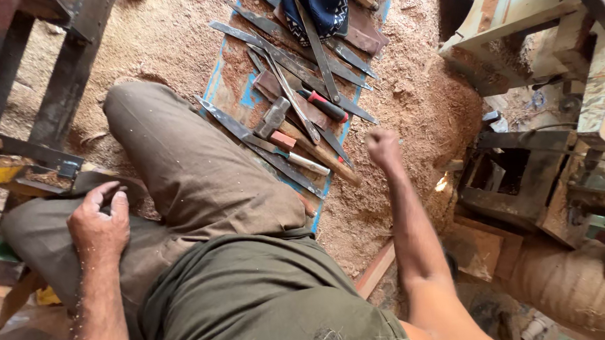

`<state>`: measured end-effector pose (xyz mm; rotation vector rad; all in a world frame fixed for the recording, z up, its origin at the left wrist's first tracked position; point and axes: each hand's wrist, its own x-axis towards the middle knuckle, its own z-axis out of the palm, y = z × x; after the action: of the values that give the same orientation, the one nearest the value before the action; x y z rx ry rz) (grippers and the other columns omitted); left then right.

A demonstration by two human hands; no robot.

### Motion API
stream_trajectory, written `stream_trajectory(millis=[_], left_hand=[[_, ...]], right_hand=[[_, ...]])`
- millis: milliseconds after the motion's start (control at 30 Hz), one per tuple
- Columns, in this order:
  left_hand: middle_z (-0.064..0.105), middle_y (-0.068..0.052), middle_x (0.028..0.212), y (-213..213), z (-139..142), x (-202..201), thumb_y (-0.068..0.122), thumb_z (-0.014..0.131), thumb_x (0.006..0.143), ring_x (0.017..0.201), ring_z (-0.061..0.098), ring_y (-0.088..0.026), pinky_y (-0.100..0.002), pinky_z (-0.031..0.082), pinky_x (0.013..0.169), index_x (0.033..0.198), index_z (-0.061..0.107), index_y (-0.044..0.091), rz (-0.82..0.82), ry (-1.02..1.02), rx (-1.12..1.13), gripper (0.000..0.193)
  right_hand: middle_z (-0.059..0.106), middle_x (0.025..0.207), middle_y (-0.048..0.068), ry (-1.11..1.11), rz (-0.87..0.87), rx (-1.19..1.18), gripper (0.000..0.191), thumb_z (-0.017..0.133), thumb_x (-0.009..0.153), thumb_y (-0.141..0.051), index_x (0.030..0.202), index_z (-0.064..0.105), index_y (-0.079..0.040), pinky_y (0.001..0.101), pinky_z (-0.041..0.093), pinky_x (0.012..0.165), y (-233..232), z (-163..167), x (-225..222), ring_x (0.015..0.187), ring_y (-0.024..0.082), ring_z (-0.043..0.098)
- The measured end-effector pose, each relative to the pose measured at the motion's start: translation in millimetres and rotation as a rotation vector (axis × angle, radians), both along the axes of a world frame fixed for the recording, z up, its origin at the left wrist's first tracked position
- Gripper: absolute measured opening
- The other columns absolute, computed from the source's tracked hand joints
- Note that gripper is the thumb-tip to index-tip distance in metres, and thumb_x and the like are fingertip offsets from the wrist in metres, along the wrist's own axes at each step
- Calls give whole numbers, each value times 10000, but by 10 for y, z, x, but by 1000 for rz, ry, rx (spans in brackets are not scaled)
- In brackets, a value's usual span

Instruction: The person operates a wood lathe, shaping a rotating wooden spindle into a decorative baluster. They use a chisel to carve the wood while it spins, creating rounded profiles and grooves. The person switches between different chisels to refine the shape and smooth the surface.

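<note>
Floor (410, 100) – bare ground buried in reddish-brown sawdust and shavings, thickest right of centre. A flat blue-edged board (234, 83) lies on it and carries the tools: several long dark metal blades (296, 62) fanned and overlapping, a hammer (273, 117) with a wooden handle lying across them, a red-handled tool (326, 105) just beside it, and a pale-handled tool (308, 163) near the board's lower edge. Dark blue patterned cloth (324, 4) sits over the blades at the top. A reddish wood strip (375, 270) lies on the sawdust below the board – well apart from the tools.
</note>
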<state>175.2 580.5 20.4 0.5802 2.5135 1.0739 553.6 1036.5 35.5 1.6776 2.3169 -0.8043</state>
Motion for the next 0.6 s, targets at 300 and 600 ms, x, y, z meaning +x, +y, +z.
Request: stream_trajectory(millis=[300, 600], left_hand=[[763, -159, 1078, 2, 393, -29, 169, 683, 1009, 964, 748, -278, -399, 574, 857, 1180, 742, 50, 38, 12, 109, 217], [769, -139, 1089, -104, 697, 2, 130, 678, 986, 995, 745, -315, -411, 583, 894, 1168, 731, 46, 33, 163, 81, 207]], right_hand=[[763, 889, 160, 529, 53, 360, 290, 774, 982, -265, 1085, 775, 6, 410, 563, 745, 443, 169, -1312, 785, 237, 715], [725, 1067, 202, 415, 159, 320, 286, 703, 942, -143, 1197, 721, -15, 454, 562, 910, 474, -180, -1878, 984, 342, 703]])
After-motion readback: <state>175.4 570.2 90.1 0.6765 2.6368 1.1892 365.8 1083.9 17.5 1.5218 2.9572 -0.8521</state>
